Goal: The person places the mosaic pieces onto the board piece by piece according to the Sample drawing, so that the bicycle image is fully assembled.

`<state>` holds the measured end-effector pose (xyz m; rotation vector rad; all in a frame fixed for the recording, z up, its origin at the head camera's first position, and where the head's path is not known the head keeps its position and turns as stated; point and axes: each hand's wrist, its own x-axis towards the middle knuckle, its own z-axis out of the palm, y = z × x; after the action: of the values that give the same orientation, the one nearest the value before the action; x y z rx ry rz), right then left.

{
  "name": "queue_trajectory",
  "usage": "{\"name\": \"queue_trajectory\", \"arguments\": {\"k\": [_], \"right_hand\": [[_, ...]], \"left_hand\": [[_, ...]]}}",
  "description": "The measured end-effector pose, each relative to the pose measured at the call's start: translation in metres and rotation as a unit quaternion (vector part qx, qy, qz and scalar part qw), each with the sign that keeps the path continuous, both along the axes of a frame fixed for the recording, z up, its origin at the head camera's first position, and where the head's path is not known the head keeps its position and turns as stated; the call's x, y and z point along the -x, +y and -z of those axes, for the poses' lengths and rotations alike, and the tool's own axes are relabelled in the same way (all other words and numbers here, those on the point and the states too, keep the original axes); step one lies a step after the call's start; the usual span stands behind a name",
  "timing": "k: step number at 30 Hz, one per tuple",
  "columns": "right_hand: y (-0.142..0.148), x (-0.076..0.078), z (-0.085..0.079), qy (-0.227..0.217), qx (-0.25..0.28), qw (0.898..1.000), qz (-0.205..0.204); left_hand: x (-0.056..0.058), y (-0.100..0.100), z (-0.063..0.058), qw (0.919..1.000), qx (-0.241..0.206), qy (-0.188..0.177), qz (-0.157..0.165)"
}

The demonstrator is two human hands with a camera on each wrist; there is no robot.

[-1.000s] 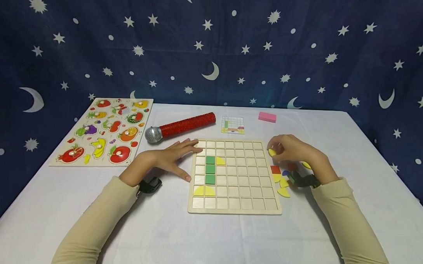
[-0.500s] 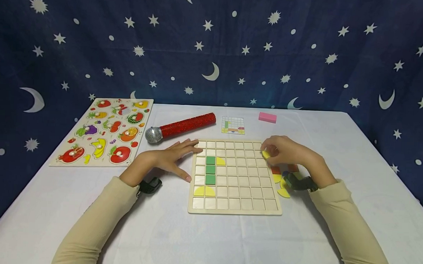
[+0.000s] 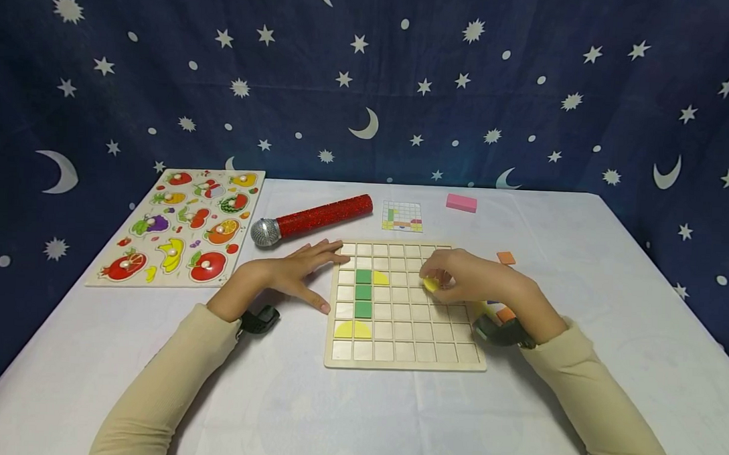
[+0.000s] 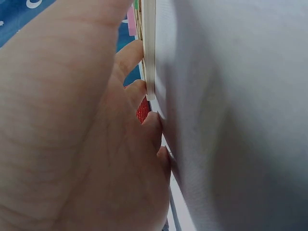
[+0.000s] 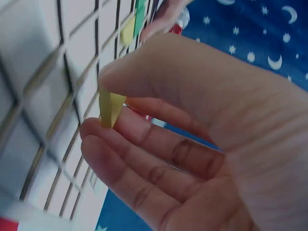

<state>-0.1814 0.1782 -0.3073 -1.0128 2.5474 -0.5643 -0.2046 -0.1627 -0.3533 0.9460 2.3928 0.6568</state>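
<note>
A wooden grid board (image 3: 404, 364) lies in the middle of the table. Its cells hold several green square tiles (image 3: 363, 292), a yellow quarter-circle tile (image 3: 381, 278) and two yellow tiles (image 3: 353, 330) side by side that form a half circle. Over the board's right half, my right hand (image 3: 477, 275) pinches another yellow tile (image 5: 111, 108) between thumb and fingertips, close above the cells. My left hand (image 3: 290, 273) is spread at the board's left edge, fingers straight, with fingertips on the rim.
Orange tiles (image 3: 506, 258) lie right of the board, others partly hidden under the right wrist. Behind the board are a small pattern card (image 3: 402, 216), a pink block (image 3: 461, 203) and a red glittery microphone (image 3: 323, 216). A fruit peg puzzle (image 3: 183, 231) lies at left.
My right hand has moved left from the loose tiles beside the board to over the grid, carrying the yellow tile. The left hand has stayed in place.
</note>
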Motion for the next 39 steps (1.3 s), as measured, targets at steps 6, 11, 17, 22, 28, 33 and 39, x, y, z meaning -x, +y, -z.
{"name": "queue_trajectory", "arguments": {"k": [6,11,17,22,28,33,39], "right_hand": [[-0.016,-0.012,0.003,0.023,-0.004,0.999,-0.030],[-0.029,-0.023,0.005,0.049,-0.003,0.997,-0.065],[-0.047,-0.037,0.008,0.058,0.003,0.993,-0.101],[-0.058,-0.045,0.013,0.059,0.013,0.990,-0.125],[-0.067,-0.053,0.016,0.070,0.011,0.986,-0.152],[-0.073,-0.062,0.019,0.073,0.007,0.985,-0.158],[-0.084,-0.069,0.024,0.095,-0.003,0.981,-0.169]], "left_hand": [[0.000,0.000,0.001,0.9999,-0.012,0.003,0.011],[0.000,0.002,0.001,1.0000,0.000,-0.001,0.001],[0.000,0.001,0.000,0.9998,0.018,-0.003,-0.011],[0.000,0.000,0.000,0.9998,0.016,-0.002,-0.012],[0.000,0.001,-0.001,0.9998,0.017,-0.002,-0.010],[0.001,0.001,-0.001,1.0000,0.007,0.000,-0.004],[0.001,0.000,-0.001,0.9999,0.009,-0.003,-0.007]]}}
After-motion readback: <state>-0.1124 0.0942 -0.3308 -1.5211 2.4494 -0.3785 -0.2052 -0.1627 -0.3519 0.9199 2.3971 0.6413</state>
